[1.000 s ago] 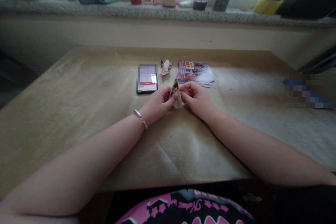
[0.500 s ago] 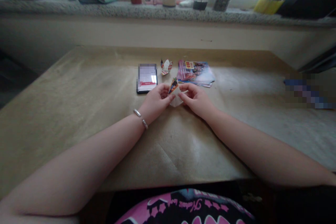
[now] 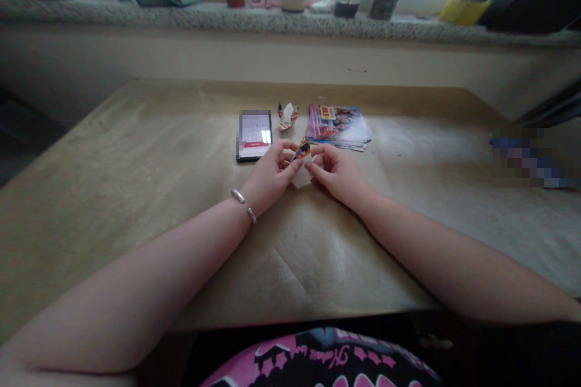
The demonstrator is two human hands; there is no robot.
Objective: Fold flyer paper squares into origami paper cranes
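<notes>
A small folded piece of printed paper point(image 3: 302, 164), white with a colourful tip, sits between my two hands just above the table. My left hand point(image 3: 271, 175), with a silver bracelet on the wrist, pinches its left side. My right hand point(image 3: 338, 173) pinches its right side, fingers curled in. Beyond them lie a phone point(image 3: 254, 135) with its screen lit, a finished folded paper shape point(image 3: 287, 115) and a stack of colourful printed sheets point(image 3: 336, 126).
The table is covered with brown paper point(image 3: 136, 181). A stone windowsill point(image 3: 272, 19) behind it carries bottles, cups, a teal case and a yellow object. Something blurred lies at the right edge point(image 3: 535, 157).
The folded paper has been lowered and pressed flatter between my fingers; its upright coloured tip now sits lower. Both hands shifted only slightly.
</notes>
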